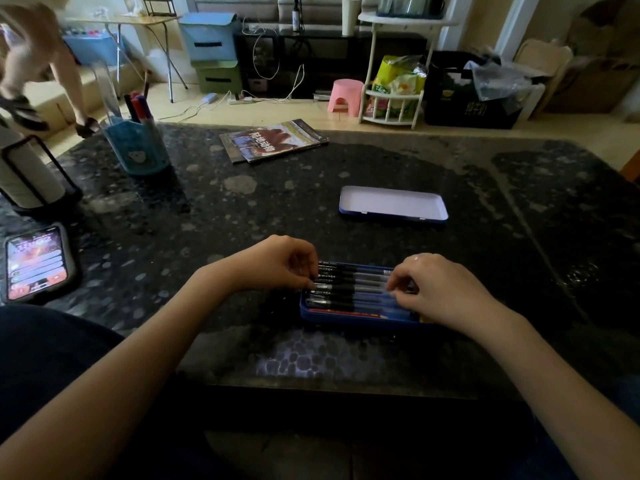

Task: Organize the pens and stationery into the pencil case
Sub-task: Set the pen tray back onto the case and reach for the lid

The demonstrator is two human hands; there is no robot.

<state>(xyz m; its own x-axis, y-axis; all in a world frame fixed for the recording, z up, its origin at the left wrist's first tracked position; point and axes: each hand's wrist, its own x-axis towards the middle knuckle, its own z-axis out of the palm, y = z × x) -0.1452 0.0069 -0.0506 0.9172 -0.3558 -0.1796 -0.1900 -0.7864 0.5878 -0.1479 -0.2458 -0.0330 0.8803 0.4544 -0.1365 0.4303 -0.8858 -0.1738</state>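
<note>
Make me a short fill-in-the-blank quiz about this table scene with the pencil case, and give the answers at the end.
1. The pens lie side by side inside the blue ____ tray.
2. The detached lid lies with its ____ inside facing up, beyond the tray.
3. The left hand and right hand touch opposite ____ of the pens.
4. The phone lies at the table's ____ edge.

Answers: pencil case; white; ends; left
</note>
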